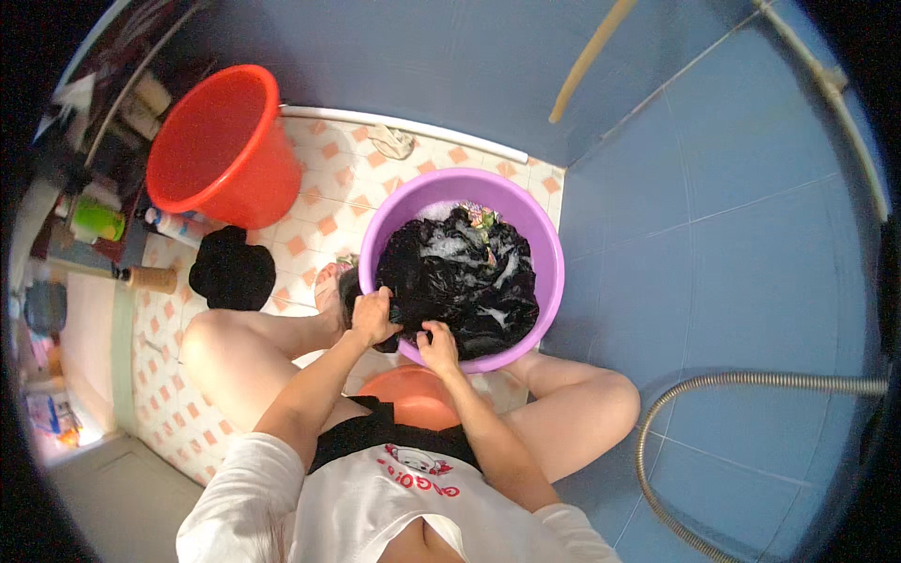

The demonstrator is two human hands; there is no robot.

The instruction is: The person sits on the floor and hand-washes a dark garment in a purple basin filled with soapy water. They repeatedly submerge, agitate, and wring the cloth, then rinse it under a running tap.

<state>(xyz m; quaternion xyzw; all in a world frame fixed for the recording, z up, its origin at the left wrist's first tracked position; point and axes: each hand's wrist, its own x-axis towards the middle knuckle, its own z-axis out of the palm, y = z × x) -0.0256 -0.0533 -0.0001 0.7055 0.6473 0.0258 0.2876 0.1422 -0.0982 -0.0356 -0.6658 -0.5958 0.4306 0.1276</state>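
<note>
A purple plastic tub (552,281) stands on the tiled floor between my knees, with wet black clothing (450,281) and white suds in it. A piece of multicoloured patterned fabric (483,218) shows at the far side of the tub. My left hand (373,315) grips black cloth at the tub's near left rim, where some of it hangs over the edge. Close beside it, my right hand (438,346) lies at the near rim with bent fingers on the black cloth; whether it pinches the cloth is not clear. An orange plastic basin (412,397) sits beneath my forearms.
At the upper left stands a red bucket (281,169). A black cloth heap (232,271), a bottle (176,225) and a brush-like object (151,279) lie on the floor. A small beige cloth (391,141) is near the wall pipe. A metal shower hose (654,415) hangs at the right.
</note>
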